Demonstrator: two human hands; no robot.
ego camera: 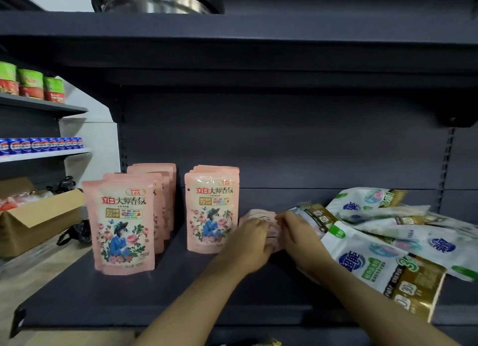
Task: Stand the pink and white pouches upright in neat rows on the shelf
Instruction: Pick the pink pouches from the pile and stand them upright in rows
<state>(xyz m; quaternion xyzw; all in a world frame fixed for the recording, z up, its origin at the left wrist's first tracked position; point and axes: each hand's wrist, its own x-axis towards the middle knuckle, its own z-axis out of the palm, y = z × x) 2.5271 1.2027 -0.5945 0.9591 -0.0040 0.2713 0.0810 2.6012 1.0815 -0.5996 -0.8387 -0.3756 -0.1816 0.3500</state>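
Pink pouch (261, 223): lying flat on shelf (155, 288), long axis pointing to the back, just right of two upright rows, gripped by left hand (252, 238) and right hand (297, 236) alike, white pouches (388, 242) heaped rightward.

The upright pouches (121, 224) are pale pink with a blue-dressed figure among pink roses and green leaves. The heaped pouches (382, 252) are white with blue, green and gold panels. The shelf (165, 294) is dark grey-blue.
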